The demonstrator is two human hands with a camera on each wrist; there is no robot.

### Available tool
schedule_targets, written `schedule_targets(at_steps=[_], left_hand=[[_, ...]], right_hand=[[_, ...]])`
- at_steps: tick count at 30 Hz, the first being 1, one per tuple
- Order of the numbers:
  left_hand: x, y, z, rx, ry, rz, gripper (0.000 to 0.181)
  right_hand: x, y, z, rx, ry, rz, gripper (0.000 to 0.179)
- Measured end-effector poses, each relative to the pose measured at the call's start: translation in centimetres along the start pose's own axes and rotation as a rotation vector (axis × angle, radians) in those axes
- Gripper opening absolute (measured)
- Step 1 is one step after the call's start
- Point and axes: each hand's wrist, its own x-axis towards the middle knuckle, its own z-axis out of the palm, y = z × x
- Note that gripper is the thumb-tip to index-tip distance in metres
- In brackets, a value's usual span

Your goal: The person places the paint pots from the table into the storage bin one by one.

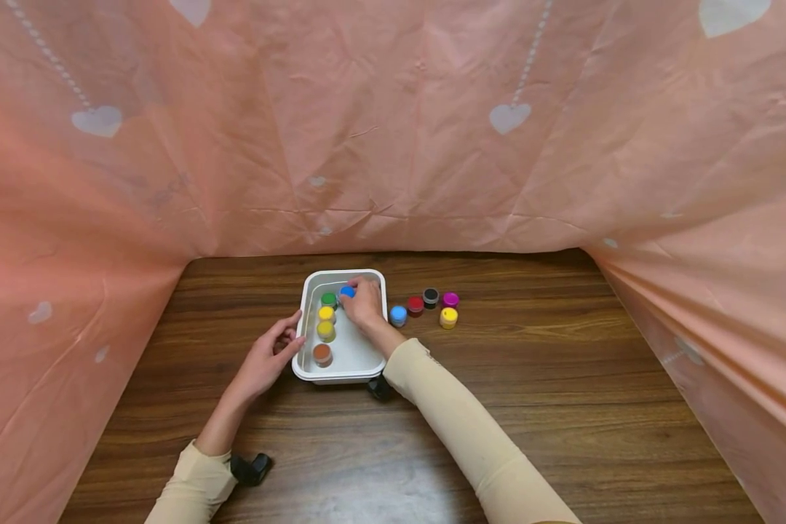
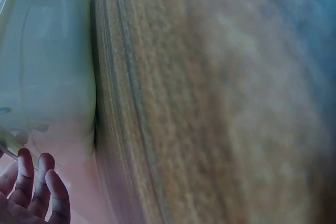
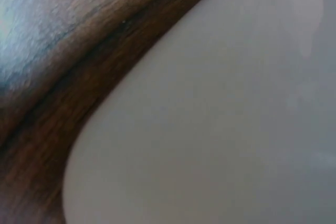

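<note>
A white rectangular tray (image 1: pixel 339 377) lies on the table. Down its left half stand small paint pots: a green pot (image 1: pixel 329 300), a yellow pot (image 1: pixel 326 314), a darker yellow pot (image 1: pixel 325 331) and a brown pot (image 1: pixel 322 355). Inside the far end of the tray, my right hand (image 1: pixel 364 302) pinches a blue paint pot (image 1: pixel 347 292) beside the green one. My left hand (image 1: pixel 270 354) is at the tray's left rim, thumb and forefinger touching it; in the left wrist view its fingers (image 2: pixel 59 198) are loosely bent beside the tray wall (image 2: pixel 58 66).
Right of the tray stand a light blue pot (image 1: pixel 398 315), a red pot (image 1: pixel 415 305), a black pot (image 1: pixel 430 297), a magenta pot (image 1: pixel 450 299) and another yellow pot (image 1: pixel 448 317). A pink curtain (image 1: pixel 393 145) encloses the wooden table (image 1: pixel 530 378) behind and at both sides.
</note>
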Motion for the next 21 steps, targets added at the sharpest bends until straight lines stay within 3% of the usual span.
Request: schedule_targets(at_steps=[6, 21], left_hand=[[-0.11, -0.01, -0.05, -0.018, -0.006, 0.006, 0.053], [-0.35, 0.28, -0.1, -0.044, -0.002, 0.02, 0.051]], right_hand=[[0.16, 0.08, -0.11, -0.006, -0.064, 0.021, 0.031], [0.03, 0.07, -0.22, -0.041, -0.108, -0.029, 0.033]])
